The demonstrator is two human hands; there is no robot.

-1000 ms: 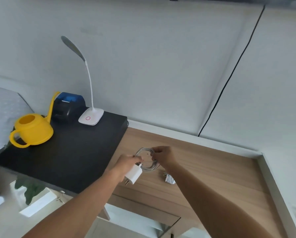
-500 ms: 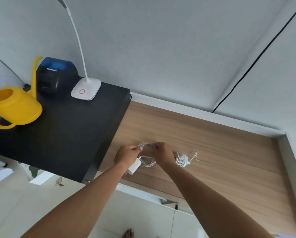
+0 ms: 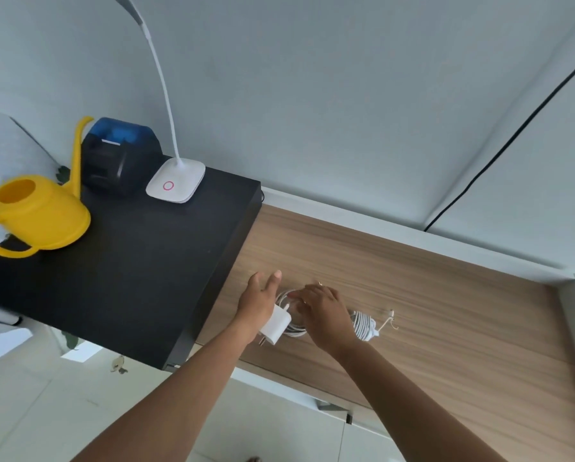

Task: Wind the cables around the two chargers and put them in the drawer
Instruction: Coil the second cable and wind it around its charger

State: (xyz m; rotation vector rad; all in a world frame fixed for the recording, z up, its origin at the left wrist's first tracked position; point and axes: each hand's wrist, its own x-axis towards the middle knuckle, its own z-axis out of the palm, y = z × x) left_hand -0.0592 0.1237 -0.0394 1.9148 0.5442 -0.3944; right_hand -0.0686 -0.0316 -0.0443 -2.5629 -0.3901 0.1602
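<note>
- The left forearm (image 3: 166, 391) is shown bare along its whole visible length, from the lower edge of the view up to the wrist.
- The right forearm (image 3: 409, 395) is likewise shown bare, uncovered from the lower edge up to the wrist.
- The left grip (image 3: 259, 301) is seen as a bare hand.
- The right grip (image 3: 324, 311) is also seen as a bare hand.
- A thin, gold-coloured ring (image 3: 319, 283) is worn on one finger of the right grip; which finger cannot be told.
- A small part of a foot (image 3: 254, 458) is caught at the bottom edge; too little is shown for more to be told.
</note>
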